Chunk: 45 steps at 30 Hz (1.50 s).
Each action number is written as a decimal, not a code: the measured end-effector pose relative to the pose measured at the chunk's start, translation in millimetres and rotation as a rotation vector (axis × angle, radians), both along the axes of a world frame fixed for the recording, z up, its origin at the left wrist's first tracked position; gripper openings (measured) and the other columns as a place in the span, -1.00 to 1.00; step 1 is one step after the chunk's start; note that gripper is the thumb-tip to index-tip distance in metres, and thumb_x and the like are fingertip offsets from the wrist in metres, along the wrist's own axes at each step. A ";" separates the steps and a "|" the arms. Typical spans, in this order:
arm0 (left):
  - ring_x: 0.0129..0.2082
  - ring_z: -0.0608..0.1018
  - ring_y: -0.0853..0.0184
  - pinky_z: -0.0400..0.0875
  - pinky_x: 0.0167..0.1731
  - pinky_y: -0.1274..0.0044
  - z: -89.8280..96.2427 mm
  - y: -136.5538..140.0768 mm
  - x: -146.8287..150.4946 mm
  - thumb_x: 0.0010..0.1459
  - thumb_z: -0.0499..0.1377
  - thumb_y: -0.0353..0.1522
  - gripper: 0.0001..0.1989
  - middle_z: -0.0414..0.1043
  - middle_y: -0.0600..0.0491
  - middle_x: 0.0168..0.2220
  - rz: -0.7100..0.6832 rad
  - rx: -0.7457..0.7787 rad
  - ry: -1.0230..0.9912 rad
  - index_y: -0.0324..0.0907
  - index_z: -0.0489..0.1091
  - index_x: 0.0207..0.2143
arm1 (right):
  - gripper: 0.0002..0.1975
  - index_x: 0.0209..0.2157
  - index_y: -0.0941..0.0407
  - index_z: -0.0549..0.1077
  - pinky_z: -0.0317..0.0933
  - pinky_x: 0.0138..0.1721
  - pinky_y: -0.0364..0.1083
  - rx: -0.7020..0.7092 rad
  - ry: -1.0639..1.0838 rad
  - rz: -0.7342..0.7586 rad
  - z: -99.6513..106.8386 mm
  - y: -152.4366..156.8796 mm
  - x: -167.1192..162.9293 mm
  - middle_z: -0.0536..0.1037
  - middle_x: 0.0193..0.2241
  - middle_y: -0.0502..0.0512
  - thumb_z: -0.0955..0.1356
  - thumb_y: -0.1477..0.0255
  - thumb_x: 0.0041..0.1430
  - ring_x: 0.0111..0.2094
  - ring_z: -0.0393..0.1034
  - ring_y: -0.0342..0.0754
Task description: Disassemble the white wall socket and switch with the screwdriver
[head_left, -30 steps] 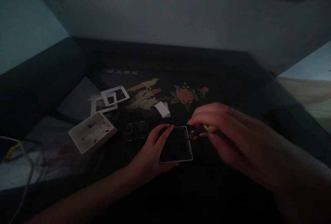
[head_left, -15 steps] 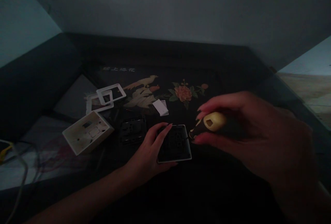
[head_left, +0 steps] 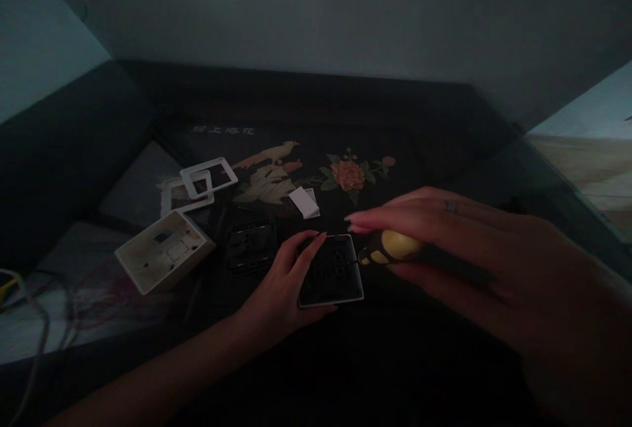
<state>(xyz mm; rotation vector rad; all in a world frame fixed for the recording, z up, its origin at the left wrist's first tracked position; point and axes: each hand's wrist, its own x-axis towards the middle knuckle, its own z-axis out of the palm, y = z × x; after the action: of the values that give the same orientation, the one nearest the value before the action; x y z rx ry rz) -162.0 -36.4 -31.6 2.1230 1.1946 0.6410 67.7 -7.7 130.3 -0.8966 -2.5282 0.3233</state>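
The fingers of the left hand [head_left: 289,276] are grasping a white-rimmed square part [head_left: 359,282] by its left side, some at the far edge and one along the near edge. The right hand [head_left: 469,262] has its fingers closed around the yellow and black handle of a screwdriver [head_left: 402,245], just to the right of the square part; the thin shaft reaches its right rim, but I cannot tell what the tip touches. Near the left of the square part lies a black module [head_left: 253,249], and farther left a pale box [head_left: 158,252]. Beyond its far edge are small white plates [head_left: 302,201]; to its far left, two overlapping white frames [head_left: 230,172].
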 end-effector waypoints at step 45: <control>0.32 0.20 -0.09 0.22 0.25 0.02 5.9 1.5 -0.3 0.08 0.34 -0.30 -0.01 -0.06 -0.16 0.33 -0.006 -0.006 0.037 0.07 -0.22 0.38 | -0.67 0.13 0.03 0.41 0.40 -0.02 -0.06 0.090 0.056 -0.094 -11.2 1.6 -8.0 0.55 0.01 0.05 0.27 0.48 0.37 0.00 0.48 -0.01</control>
<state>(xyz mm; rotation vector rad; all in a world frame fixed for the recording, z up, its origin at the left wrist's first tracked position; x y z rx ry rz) -162.3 -35.0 -25.6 2.1407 1.2083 0.5977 59.7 -6.1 119.1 -0.9543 -2.4197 0.2009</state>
